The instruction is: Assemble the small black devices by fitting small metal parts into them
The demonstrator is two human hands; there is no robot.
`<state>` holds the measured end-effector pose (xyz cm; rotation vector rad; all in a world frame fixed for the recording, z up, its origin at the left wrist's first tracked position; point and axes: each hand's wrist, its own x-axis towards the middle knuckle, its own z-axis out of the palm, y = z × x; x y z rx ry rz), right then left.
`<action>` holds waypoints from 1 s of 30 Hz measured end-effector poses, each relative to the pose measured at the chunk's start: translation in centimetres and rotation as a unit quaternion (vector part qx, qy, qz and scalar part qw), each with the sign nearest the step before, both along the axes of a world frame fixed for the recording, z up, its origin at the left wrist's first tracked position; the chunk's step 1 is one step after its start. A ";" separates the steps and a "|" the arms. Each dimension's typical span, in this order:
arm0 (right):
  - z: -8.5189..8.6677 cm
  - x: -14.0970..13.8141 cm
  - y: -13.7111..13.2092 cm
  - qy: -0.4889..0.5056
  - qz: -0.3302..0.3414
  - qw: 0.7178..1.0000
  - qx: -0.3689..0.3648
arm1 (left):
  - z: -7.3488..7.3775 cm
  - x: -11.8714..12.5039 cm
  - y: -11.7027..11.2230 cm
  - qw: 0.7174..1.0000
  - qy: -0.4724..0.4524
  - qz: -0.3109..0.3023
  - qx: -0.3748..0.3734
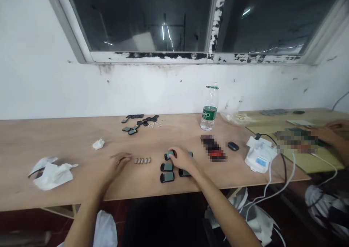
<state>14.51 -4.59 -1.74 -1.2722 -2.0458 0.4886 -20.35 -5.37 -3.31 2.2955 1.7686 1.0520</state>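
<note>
My right hand [182, 159] rests on the wooden table [81, 188], fingers curled round a small black part with a grey face [169, 154]. Three more such black parts [167, 172] lie by it, one partly under my palm. My left hand [119, 161] lies on the table with its fingers bent, holding nothing I can see, just left of a short row of small brass pieces [143, 160].
A heap of the same black parts [139, 123] lies at the back. Crumpled white wrappers [51, 173] sit at the left, a water bottle [209, 110] and a white device with cables [259, 155] at the right. Another person's hand [328, 130] works at the far right.
</note>
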 end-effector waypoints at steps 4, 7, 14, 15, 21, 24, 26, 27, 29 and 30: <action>-0.4 0.0 0.0 -0.022 0.005 1.000 0.019 | -0.3 0.2 0.2 1.000 0.006 -0.020 -0.003; -0.6 0.0 0.0 -0.066 -0.006 0.997 0.032 | 0.3 0.8 0.3 0.999 0.010 -0.039 -0.004; 0.2 0.4 -0.6 -0.107 -0.028 0.994 0.021 | 0.3 1.5 0.6 0.984 -0.103 -0.056 -0.132; 0.5 0.8 -0.8 -0.094 -0.035 0.995 0.024 | 0.1 1.4 0.7 0.981 -0.116 -0.056 -0.145; 0.6 5.0 -1.4 0.024 -0.067 0.996 0.047 | 0.2 1.3 0.5 0.969 -0.125 -0.093 -0.195; -0.4 7.2 -1.2 0.038 -0.080 0.995 0.041 | 1.0 1.6 0.2 0.969 -0.104 -0.091 -0.206; -0.9 8.3 -1.1 0.035 -0.086 0.995 0.033 | 1.5 1.8 -0.1 0.968 -0.101 -0.093 -0.212; -1.1 8.6 -1.1 0.033 -0.086 0.995 0.029 | 1.6 1.9 -0.2 0.966 -0.105 -0.095 -0.214; -1.3 9.0 -1.0 0.033 -0.077 0.996 0.019 | 1.7 2.1 -0.4 0.965 -0.118 -0.099 -0.213; -1.5 9.1 -1.0 0.036 -0.068 0.997 0.014 | 1.7 2.2 -0.4 0.965 -0.122 -0.098 -0.211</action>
